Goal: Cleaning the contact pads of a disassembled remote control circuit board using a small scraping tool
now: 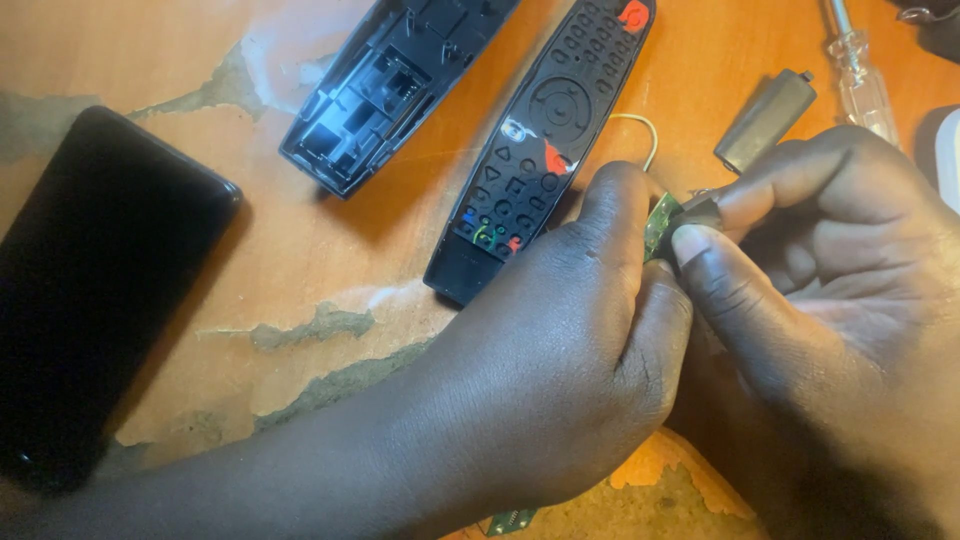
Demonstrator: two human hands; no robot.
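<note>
Head view: pinched small green circuit board (660, 222) between left hand (560, 350) and right hand (820, 260), apparently upright, just right of remote front (545, 140).

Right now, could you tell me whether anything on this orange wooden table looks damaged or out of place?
Yes. The black remote control lies split apart: its hollow back shell beside its button-studded front panel. The orange tabletop's coating has flaked away in patches. Both hands pinch a small green circuit board.
</note>
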